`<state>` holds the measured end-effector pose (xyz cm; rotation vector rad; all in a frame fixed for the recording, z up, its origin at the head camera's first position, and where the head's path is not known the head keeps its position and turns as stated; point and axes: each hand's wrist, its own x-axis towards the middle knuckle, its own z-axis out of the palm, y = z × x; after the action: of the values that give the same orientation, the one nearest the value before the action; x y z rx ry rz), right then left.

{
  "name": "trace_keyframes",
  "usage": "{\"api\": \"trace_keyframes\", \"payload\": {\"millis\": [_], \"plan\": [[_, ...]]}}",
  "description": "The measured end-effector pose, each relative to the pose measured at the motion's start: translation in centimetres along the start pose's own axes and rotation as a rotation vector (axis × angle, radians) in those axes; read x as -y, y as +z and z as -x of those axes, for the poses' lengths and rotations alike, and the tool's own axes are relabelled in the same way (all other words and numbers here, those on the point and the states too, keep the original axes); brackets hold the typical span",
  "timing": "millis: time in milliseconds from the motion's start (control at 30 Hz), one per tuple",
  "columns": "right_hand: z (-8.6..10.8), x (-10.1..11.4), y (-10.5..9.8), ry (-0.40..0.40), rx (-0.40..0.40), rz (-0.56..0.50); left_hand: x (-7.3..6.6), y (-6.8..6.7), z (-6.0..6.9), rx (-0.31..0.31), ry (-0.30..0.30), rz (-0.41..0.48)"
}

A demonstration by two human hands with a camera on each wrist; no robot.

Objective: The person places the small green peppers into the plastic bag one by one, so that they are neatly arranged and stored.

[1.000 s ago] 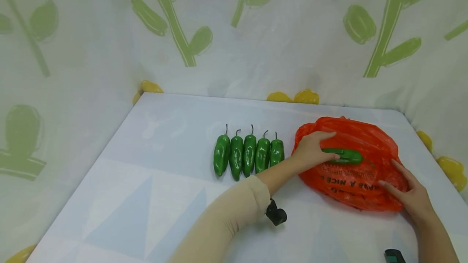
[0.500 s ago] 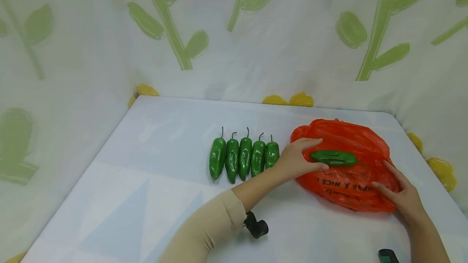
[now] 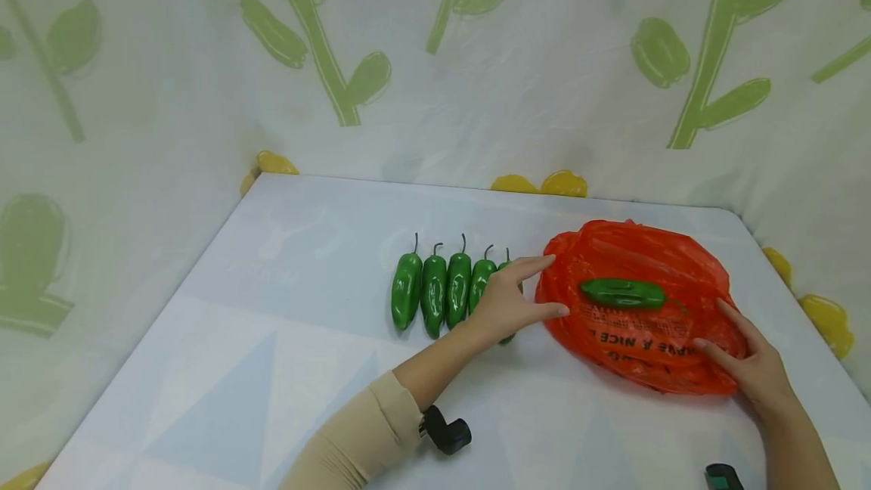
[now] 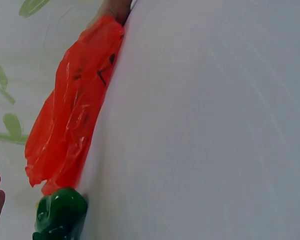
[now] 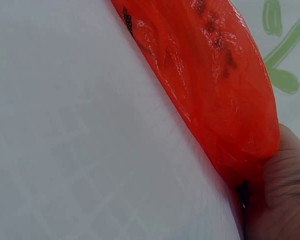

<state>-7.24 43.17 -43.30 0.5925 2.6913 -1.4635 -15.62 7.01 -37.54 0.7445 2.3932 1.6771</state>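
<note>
Currently, the left hand point(image 3: 510, 297) stands wide beside the bag point(image 3: 653, 248), thumb and fingers spread apart, fingertips at the bag's left edge. From the head camera, this hand partly covers the right end of a row of five peppers point(image 3: 434, 293), set side by side with stems pointing toward the wall covering point(image 3: 544, 82). A single pepper point(image 3: 624, 293) lies crosswise at the middle of the bag, stem directed to the right hand point(image 3: 758, 369); whether film covers the stem cannot be told. The right hand is placed at the bag's right edge, thumb and forefinger set apart on the red film. Its other fingers are hidden, so it cannot be told whether it grips the bag. The bag lies flat on the table point(image 3: 306, 286), its dark print upside down. A black device point(image 3: 445, 431) is located near the cuff of the left sleeve point(image 3: 361, 437).
</note>
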Motion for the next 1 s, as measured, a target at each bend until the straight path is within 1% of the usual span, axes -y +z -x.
{"api": "trace_keyframes", "payload": {"millis": [133, 267, 433, 500, 667, 733, 833, 933, 1000], "plan": [[-0.1, -0.1, 0.0, -0.006, 0.003, -0.008, 0.4, -1.3, 1.3, -0.030, 0.028, 0.001], [0.0, -0.3, 0.1, -0.020, 0.002, -0.008, 0.8, -2.5, 2.5, -0.052, 0.031, 0.010], [0.0, -0.5, 0.0, -0.035, -0.002, -0.014, 1.5, -3.6, 3.3, -0.083, 0.021, 0.041], [0.0, -0.5, 0.0, -0.035, 0.000, -0.015, 1.8, -4.0, 3.5, -0.105, 0.013, 0.045], [0.1, -0.4, 0.0, -0.038, -0.004, -0.005, 2.9, -5.1, 4.0, -0.161, 0.020, 0.049], [0.2, -0.2, 0.0, -0.033, -0.007, -0.004, 3.2, -5.6, 4.3, -0.178, 0.014, 0.048], [0.2, 0.0, 0.1, -0.020, -0.002, -0.013, 3.5, -6.3, 4.7, -0.203, -0.024, 0.037], [0.2, 0.0, 0.1, -0.014, 0.003, -0.020, 3.8, -7.0, 5.0, -0.226, -0.049, 0.031], [0.2, 0.0, 0.1, -0.020, 0.002, -0.018, 4.1, -7.5, 5.2, -0.242, -0.052, 0.027]]}}
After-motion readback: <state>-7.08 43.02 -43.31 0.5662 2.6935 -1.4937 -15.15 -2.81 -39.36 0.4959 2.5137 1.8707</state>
